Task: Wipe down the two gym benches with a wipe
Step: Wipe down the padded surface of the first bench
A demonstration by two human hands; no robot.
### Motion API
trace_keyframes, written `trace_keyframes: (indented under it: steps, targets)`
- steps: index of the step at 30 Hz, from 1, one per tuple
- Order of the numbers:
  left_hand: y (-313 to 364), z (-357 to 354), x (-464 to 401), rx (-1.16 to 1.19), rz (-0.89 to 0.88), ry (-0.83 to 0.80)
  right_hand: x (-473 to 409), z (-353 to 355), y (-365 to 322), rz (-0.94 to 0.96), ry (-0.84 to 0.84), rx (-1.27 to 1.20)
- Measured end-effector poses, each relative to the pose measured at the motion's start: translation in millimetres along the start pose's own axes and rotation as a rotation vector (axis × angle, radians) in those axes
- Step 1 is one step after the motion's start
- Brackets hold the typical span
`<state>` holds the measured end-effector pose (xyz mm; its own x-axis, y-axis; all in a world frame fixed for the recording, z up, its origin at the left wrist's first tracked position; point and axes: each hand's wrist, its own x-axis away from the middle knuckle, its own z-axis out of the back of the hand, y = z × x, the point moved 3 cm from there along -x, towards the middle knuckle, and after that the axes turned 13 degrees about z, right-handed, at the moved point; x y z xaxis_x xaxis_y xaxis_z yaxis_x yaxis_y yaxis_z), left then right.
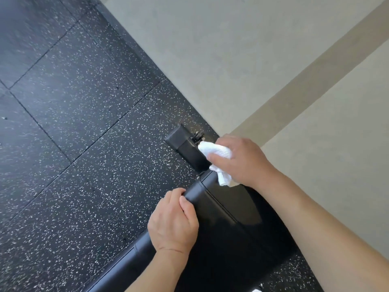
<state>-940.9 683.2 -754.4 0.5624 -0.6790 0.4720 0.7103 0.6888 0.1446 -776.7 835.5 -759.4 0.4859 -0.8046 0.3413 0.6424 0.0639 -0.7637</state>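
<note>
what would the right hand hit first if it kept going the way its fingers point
Probably the bench's black metal foot. The right hand, holding the wipe, points up-left past the end of the bench pad, and the foot lies straight ahead, though lower down. Beyond it is only speckled floor. Depth is unclear.

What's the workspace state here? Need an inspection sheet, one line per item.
Surface: black bench pad, glossy, one bench in view.
Job's things: white wipe, bunched, at the pad's far end.
Clutter: nothing seen.
Grips: right hand holds the wipe; left hand grips the pad's near edge.
Cables: nothing seen.
Surroundings: black speckled rubber floor, beige wall, black bench foot on the floor.
</note>
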Motion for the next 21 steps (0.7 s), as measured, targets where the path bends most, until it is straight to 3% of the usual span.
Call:
trace_keyframes:
  steps: [5,7,11,13,16,21]
  targets:
    - [1,1,-1,-0.040,0.012,-0.014,-47,-16,-8,-0.113,-0.490,0.072]
    - [1,0,-1,-0.048,0.021,-0.011,-49,-16,-8,-0.108,-0.529,0.020]
    - [-2,-2,0,-0.071,0.034,0.002,-9,1,5,-0.054,-0.077,-0.127]
    - [-3,-3,1,-0.065,0.044,-0.004,28,8,21,-0.098,0.122,-0.312]
    - [-2,-1,2,-0.046,0.052,0.004,90,7,48,-0.196,0.237,-0.457]
    - [-1,-3,-1,-0.055,0.071,0.023,131,8,56,-0.196,0.301,-0.304]
